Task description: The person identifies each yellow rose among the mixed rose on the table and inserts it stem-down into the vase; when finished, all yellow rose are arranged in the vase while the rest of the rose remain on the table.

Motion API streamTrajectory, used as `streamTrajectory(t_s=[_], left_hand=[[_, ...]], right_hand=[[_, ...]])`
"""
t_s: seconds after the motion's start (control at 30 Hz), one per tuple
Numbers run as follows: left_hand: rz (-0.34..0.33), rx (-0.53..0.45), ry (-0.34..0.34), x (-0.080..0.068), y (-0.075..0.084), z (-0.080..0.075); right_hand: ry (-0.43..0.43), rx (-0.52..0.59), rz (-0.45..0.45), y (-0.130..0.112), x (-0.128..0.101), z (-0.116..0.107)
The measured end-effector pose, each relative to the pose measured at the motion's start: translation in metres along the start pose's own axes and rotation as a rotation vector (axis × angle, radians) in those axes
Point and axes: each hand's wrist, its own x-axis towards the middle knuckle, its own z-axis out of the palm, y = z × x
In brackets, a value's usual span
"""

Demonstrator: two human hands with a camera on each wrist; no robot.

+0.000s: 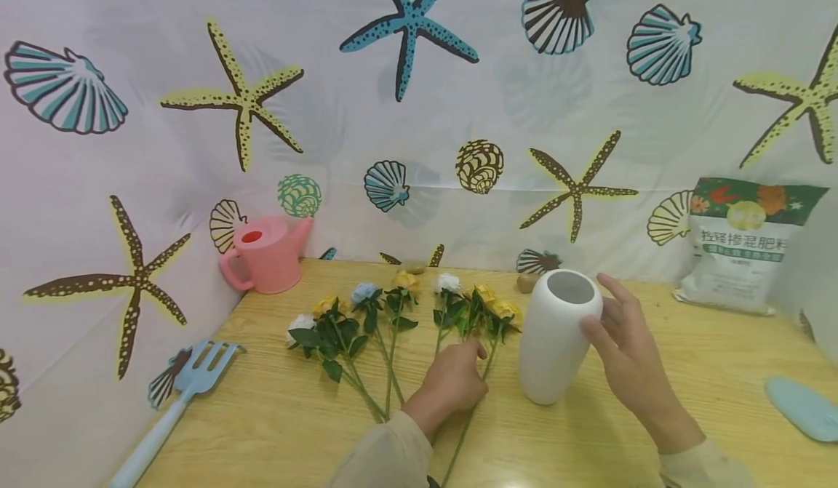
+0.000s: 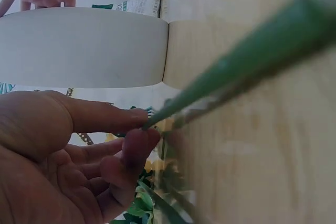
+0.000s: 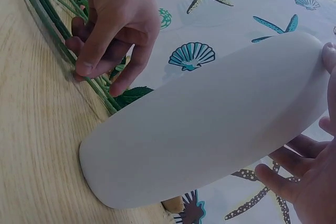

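A white vase stands on the table, its round mouth facing up. At its upper right side, my right hand holds it, thumb near the rim and fingers toward the back. My left hand is left of the vase, low over the table. Its thumb and fingers pinch the green stem of an artificial rose, apparently one of the yellow roses. Beside that hand lie a white rose, a blue rose and other leafy stems. The pinched stem's lower end comes close to the left wrist camera.
A pink watering can stands at the back left. The blue garden fork lies along the left edge. A fertilizer bag leans at the back right, and a light-blue tool part lies at the right. Patterned cloth hangs behind.
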Motion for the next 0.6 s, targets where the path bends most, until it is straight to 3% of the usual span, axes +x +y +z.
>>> streamTrajectory(t_s=[0.33, 0.6], left_hand=[[-0.003, -0.24, -0.064, -0.004, 0.01, -0.014], [0.078, -0.483, -0.017, -0.008, 0.028, -0.037]], right_hand=[[-0.017, -0.008, 0.016, -0.001, 0.0, 0.0], [0.009, -0.029, -0.046, 0.001, 0.0, 0.002]])
